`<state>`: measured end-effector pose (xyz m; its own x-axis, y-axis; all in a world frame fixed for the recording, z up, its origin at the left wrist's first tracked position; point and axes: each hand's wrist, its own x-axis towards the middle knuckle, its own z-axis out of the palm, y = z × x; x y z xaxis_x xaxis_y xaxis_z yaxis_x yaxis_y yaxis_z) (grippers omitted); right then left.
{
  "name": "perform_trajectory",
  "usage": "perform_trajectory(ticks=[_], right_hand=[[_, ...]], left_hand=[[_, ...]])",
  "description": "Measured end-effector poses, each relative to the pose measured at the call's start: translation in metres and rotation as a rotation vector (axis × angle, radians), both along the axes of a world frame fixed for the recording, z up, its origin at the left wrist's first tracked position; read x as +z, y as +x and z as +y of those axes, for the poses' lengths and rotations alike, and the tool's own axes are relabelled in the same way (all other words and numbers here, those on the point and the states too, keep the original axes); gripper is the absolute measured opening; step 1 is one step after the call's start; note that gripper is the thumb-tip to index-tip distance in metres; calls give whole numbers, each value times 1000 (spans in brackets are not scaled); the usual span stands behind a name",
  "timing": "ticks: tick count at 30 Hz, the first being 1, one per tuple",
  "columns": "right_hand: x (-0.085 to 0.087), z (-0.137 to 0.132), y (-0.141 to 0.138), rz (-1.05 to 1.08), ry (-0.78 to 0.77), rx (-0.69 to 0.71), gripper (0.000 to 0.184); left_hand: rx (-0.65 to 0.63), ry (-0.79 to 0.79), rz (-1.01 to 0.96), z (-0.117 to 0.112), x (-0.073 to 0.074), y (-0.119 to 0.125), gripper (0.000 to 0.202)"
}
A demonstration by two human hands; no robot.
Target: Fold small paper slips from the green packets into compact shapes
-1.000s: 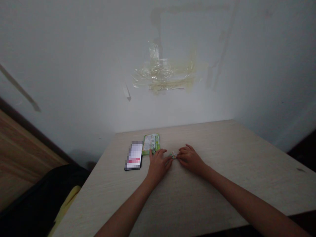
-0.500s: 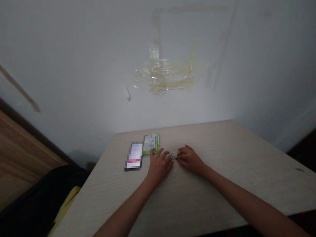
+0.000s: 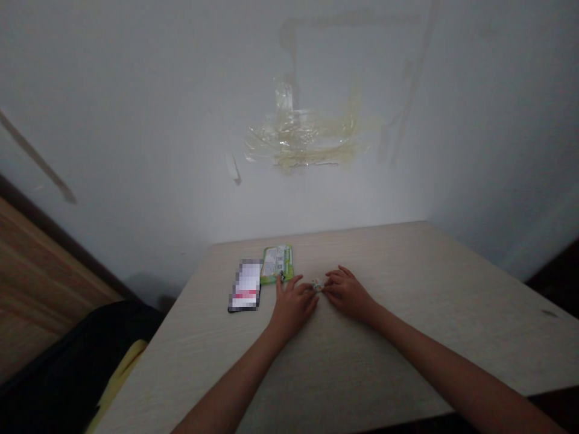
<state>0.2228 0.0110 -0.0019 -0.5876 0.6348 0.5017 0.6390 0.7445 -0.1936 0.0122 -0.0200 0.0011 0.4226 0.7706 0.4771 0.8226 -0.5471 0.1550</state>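
Both my hands rest on a pale wooden table [image 3: 407,337], fingertips meeting round a tiny multi-coloured object [image 3: 317,284]. My left hand [image 3: 292,303] lies palm down with curled fingers touching the object's left side. Its index finger reaches toward a green packet [image 3: 277,263]. My right hand [image 3: 348,292] pinches the small object from the right with fingers drawn together. The object is too small and dim to name.
A phone [image 3: 246,286] lies flat just left of my left hand, next to the green packet. A white wall with old tape residue [image 3: 303,135] rises behind the table. A dark chair or bag with a yellow patch [image 3: 67,374] sits at the lower left.
Almost nothing moved. My left hand's fingers curled in slightly toward the small object, and my right hand stayed put.
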Motion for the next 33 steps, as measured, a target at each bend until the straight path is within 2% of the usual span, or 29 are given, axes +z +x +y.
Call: perform_trajectory(ticks=[12, 17, 24, 28, 33], right_hand=[[-9, 8, 3, 210, -94, 36, 19], [-8, 6, 2, 158, -83, 14, 15], [1, 0, 0, 33, -64, -14, 16], [1, 0, 0, 64, -91, -9, 17], [-7, 8, 3, 206, -185, -2, 15]], left_hand=[[-28, 59, 116, -2, 6, 0, 24], [-51, 63, 149, -2, 6, 0, 26], [-46, -59, 71, 2, 7, -5, 26], [-40, -56, 78, 0, 9, -3, 26], [-36, -36, 97, -2, 10, -1, 28]])
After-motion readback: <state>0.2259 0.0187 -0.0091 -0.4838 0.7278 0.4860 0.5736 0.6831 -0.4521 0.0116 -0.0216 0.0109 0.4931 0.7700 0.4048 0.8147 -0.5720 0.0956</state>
